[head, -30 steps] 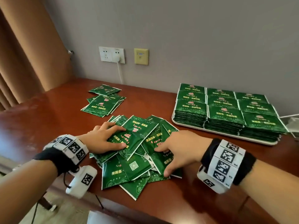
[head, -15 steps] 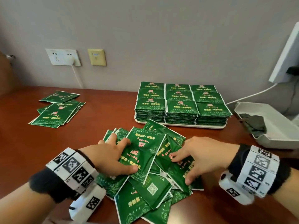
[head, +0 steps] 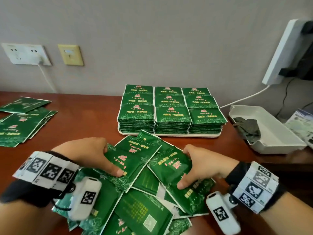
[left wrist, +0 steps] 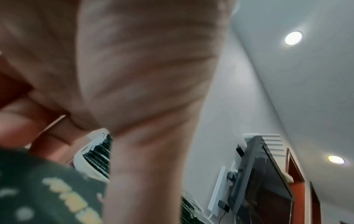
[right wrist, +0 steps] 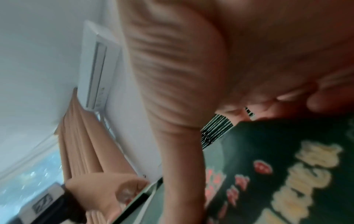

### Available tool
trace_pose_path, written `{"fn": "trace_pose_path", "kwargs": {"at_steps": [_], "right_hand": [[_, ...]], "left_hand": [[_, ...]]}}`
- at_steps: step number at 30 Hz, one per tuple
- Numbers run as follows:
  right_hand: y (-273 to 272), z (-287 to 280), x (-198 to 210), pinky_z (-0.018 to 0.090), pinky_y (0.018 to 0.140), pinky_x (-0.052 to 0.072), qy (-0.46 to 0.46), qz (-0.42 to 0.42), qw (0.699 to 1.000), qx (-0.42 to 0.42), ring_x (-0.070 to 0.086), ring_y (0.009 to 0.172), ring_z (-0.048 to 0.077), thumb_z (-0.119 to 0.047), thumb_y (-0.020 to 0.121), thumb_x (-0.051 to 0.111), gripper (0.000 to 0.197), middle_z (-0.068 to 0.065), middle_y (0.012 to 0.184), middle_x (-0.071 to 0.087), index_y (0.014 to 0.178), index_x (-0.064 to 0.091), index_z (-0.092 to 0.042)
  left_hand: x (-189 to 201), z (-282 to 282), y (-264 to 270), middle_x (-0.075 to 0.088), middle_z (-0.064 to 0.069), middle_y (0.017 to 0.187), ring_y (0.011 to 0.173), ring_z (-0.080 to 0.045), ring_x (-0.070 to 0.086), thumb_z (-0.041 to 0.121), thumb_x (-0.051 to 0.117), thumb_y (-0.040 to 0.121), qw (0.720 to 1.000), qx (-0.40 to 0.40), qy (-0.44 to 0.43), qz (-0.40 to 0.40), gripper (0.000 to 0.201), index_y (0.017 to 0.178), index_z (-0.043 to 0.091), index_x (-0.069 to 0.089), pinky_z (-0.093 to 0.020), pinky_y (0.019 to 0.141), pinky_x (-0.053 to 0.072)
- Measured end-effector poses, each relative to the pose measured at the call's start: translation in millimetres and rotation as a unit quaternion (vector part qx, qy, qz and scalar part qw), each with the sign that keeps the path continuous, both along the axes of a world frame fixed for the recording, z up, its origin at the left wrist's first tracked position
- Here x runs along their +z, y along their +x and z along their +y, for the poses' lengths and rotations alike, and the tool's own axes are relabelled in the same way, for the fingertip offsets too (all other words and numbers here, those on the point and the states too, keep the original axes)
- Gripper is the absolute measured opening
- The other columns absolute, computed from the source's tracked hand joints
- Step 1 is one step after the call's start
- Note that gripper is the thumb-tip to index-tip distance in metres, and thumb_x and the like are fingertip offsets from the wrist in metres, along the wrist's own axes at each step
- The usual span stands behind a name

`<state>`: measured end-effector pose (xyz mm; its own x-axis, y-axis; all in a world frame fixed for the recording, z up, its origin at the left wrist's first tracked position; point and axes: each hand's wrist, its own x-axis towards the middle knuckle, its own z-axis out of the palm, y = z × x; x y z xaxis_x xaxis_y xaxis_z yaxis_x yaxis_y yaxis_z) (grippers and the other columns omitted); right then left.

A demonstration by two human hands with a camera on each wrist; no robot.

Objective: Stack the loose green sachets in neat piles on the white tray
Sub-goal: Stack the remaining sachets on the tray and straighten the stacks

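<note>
Left hand: the left hand (head: 88, 156) is gripping one sachet (head: 133, 154) from the jumbled heap, thumb lying on its printed face and fingers curling over its far edge.
Right hand: the right hand (head: 201, 164) is pinching a second sachet (head: 171, 165), thumb pressing on top, fingers hooking round its far corner.
Loose heap: the heap (head: 135, 200) is lying at the near edge of the desk (head: 88, 122), sachets overlapping at all angles, some face down.
Second group: a smaller fan of sachets (head: 22, 122) is sitting near the left edge of the desk, well apart from the heap.
Tray: the white tray (head: 169, 134) is sitting by the back edge of the desk, just beyond the heap, carrying tidy piles (head: 171, 114) in three columns; I am counting nine.
Other things: a white box (head: 271, 133) holding a dark cloth is standing beside the tray, towards the right edge.
Step in hand: seemingly gathering sachets out of the heap.
Doing it well: turning each sachet face up and the same way round, squaring the edges between both hands before carrying, and lowering the bundle straight down so the pile underneath is not sliding.
Risk: the foil is probably slippery, so a loose hold may let them fan out.
</note>
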<state>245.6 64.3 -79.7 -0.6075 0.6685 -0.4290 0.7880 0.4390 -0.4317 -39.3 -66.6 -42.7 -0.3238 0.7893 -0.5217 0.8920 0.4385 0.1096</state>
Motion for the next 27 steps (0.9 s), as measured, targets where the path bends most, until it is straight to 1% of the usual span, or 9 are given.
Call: {"fn": "trace_pose_path", "kwargs": {"at_steps": [5,8,10,12,14,17,19,22,27], "right_hand": [[8,22,-1,0.045,0.085,0.060,-0.085,0.118,0.989,-0.039,0.075,0.086,0.021,-0.021,0.062,0.096,0.035,0.001,0.091,0.078,0.081,0.067,-0.018],[16,34,2,0.051,0.086,0.059,-0.143,0.238,0.958,-0.068,0.074,0.088,0.033,-0.022,0.064,0.090,0.029,0.015,0.093,0.076,0.076,0.065,-0.012],[16,40,-3,0.044,0.087,0.058,-0.155,0.319,0.931,-0.086,0.072,0.089,0.031,-0.034,0.061,0.092,0.045,0.023,0.098,0.074,0.083,0.066,-0.004],[16,45,-13,0.036,0.082,0.060,-0.179,0.407,0.888,-0.119,0.071,0.091,0.031,-0.037,0.062,0.094,0.063,0.027,0.103,0.072,0.104,0.065,0.000],[13,42,-15,0.036,0.075,0.061,-0.217,0.465,0.846,-0.146,0.072,0.094,0.036,-0.017,0.077,0.083,0.057,0.027,0.106,0.072,0.128,0.058,-0.012],[18,33,-14,0.034,0.074,0.060,-0.228,0.502,0.823,-0.137,0.071,0.094,0.036,-0.004,0.080,0.069,0.057,0.026,0.105,0.072,0.131,0.060,-0.028],[19,29,-14,0.031,0.074,0.060,-0.210,0.521,0.818,-0.123,0.072,0.095,0.031,-0.021,0.073,0.084,0.048,0.021,0.106,0.073,0.119,0.070,-0.024],[22,25,-14,0.034,0.074,0.061,-0.150,0.524,0.832,-0.103,0.072,0.095,0.030,-0.039,0.056,0.097,0.059,0.016,0.105,0.074,0.108,0.075,-0.022],[21,26,-13,0.034,0.090,0.056,0.026,0.420,0.900,-0.109,0.069,0.108,0.009,-0.015,0.071,0.085,0.053,-0.012,0.107,0.077,0.110,0.071,-0.048]], "left_hand": [[-15,3,-21,0.070,0.009,0.091,0.084,-0.010,0.066,0.080,0.078,0.031,0.986,0.022,0.093,-0.134,0.085,0.095,0.027,0.061,-0.027,0.073,0.050],[-23,5,-25,0.078,-0.005,0.093,0.086,-0.025,0.075,0.031,0.090,0.063,0.937,0.073,0.156,-0.304,0.041,0.096,0.013,0.075,-0.042,0.083,0.060],[-26,5,-32,0.076,-0.014,0.099,0.091,-0.037,0.073,0.015,0.087,0.070,0.901,0.083,0.190,-0.381,0.027,0.095,0.014,0.077,-0.047,0.085,0.060],[-35,2,-43,0.073,-0.021,0.107,0.097,-0.046,0.069,0.011,0.086,0.075,0.860,0.089,0.229,-0.448,0.029,0.102,0.012,0.074,-0.048,0.084,0.060],[-44,-2,-51,0.069,-0.024,0.115,0.104,-0.049,0.065,-0.006,0.075,0.079,0.816,0.103,0.264,-0.503,0.039,0.115,0.005,0.065,-0.053,0.086,0.058],[-50,-5,-54,0.064,-0.017,0.129,0.111,-0.043,0.064,-0.026,0.061,0.073,0.768,0.123,0.291,-0.558,0.072,0.134,0.011,0.048,-0.049,0.081,0.059],[-50,-4,-57,0.063,-0.015,0.132,0.112,-0.044,0.062,-0.025,0.070,0.069,0.745,0.114,0.331,-0.567,0.093,0.143,0.025,0.044,-0.048,0.084,0.058],[-51,-3,-58,0.059,-0.038,0.118,0.098,-0.070,0.050,-0.001,0.085,0.059,0.735,0.079,0.343,-0.579,0.091,0.139,0.029,0.053,-0.080,0.085,0.041],[-54,-5,-50,0.072,-0.023,0.104,0.097,-0.044,0.069,0.037,0.100,0.042,0.742,0.073,0.430,-0.510,0.067,0.101,0.016,0.075,-0.045,0.083,0.060]]}}
